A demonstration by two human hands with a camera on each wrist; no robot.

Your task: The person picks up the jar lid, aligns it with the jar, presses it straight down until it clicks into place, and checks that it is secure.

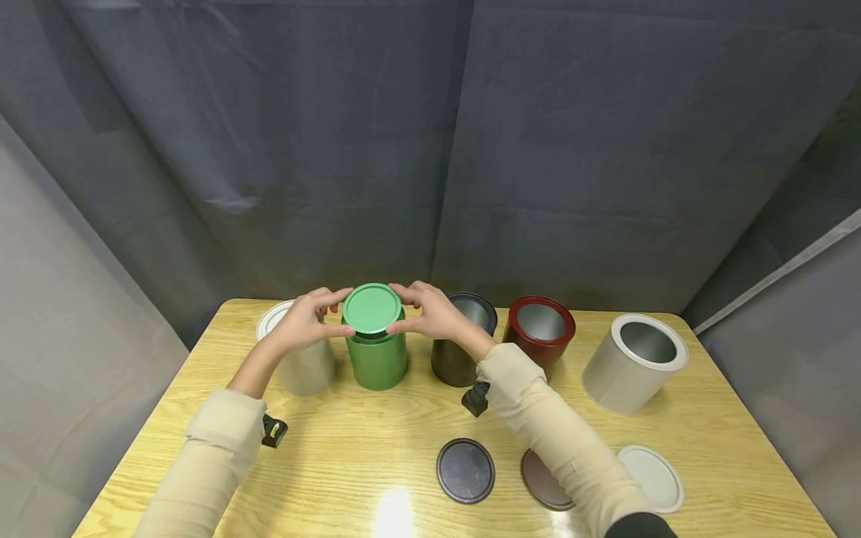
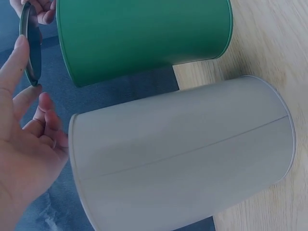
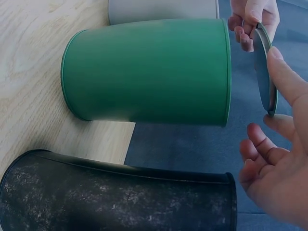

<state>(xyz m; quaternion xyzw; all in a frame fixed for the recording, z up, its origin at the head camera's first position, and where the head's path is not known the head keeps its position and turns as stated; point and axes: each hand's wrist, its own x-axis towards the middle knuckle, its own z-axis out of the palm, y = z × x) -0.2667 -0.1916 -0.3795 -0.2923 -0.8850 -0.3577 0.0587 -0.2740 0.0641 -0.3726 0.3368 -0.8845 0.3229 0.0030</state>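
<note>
Both hands pinch a round green lid (image 1: 371, 308) by its edge, thumb and forefinger on opposite sides. My left hand (image 1: 306, 320) has the left rim and my right hand (image 1: 430, 314) the right rim. Beneath the lid stands an upright green can (image 1: 378, 366). The right wrist view shows a gap between the lid (image 3: 265, 67) and the top of the green can (image 3: 149, 72). A pale grey-white can (image 1: 308, 371) stands to the left, its top partly hidden behind my left hand.
A blackish can (image 1: 449, 364), a dark red can (image 1: 540, 351) and a cream can (image 1: 619, 377) stand to the right with their tops off. Nearer on the wooden table lie a black lid (image 1: 466, 471), a brown lid (image 1: 546, 482) partly under my sleeve, and a whitish lid (image 1: 651, 478). Grey curtains (image 1: 336, 149) border the table.
</note>
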